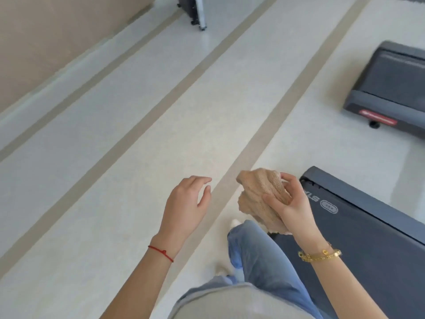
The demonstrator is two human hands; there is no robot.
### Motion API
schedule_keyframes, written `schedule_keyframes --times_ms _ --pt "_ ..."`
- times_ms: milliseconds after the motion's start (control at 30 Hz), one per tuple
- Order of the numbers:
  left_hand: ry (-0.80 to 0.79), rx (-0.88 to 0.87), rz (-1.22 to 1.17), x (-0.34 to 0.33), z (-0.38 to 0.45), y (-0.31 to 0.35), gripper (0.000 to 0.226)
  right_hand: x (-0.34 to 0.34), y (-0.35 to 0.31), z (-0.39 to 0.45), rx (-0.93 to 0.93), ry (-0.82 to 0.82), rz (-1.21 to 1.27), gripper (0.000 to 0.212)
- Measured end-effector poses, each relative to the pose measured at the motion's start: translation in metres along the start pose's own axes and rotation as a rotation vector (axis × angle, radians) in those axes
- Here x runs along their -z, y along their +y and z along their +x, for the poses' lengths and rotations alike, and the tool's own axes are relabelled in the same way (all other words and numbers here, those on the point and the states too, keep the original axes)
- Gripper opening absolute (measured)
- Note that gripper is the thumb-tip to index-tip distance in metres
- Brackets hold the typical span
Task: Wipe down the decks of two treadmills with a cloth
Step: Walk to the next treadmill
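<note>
Two treadmills (358, 229) (391, 88), one cloth (259, 194)

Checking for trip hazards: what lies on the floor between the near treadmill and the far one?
Nothing: in the head view the stretch between the near treadmill and the far treadmill is bare pale floor.

A single head-worn wide-angle view looks steeply down and forward from standing height, close above the person's forearms, over the pale striped vinyl floor (142, 125), tilted so the stripes run diagonally.
</note>
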State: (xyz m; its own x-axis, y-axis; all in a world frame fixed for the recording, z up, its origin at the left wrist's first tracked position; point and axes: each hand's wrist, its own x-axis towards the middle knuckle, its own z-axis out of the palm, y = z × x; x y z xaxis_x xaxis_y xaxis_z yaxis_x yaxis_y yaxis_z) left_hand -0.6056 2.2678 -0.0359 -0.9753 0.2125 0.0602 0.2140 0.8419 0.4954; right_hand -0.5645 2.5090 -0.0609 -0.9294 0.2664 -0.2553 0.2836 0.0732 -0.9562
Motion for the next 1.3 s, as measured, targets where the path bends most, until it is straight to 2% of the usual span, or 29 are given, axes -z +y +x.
schedule_keyframes --times_ms 100,333,667,967,1300 --pt "-0.068 -0.18 0.007 -0.021 0.078 0.017 0.021 0.028 -0.001 0.039 -0.011 0.136 0.038 0.045" --pt "-0.122 -0.331 0.0 -0.072 0.242 0.079 0.022 0.09 -0.012 0.151 -0.061 0.307 0.089 0.046" --pt "-0.205 -0.453 -0.03 -0.124 0.431 0.183 0.022 0.189 -0.058 0.303 -0.102 0.508 0.126 0.048" --pt "-0.309 -0.526 -0.039 -0.215 0.592 0.276 0.024 0.286 -0.064 0.447 -0.134 0.66 0.251 0.047" --pt "-0.379 -0.702 -0.062 -0.31 0.794 0.436 0.024 0.435 -0.095 0.625 -0.14 0.785 0.3 0.045"
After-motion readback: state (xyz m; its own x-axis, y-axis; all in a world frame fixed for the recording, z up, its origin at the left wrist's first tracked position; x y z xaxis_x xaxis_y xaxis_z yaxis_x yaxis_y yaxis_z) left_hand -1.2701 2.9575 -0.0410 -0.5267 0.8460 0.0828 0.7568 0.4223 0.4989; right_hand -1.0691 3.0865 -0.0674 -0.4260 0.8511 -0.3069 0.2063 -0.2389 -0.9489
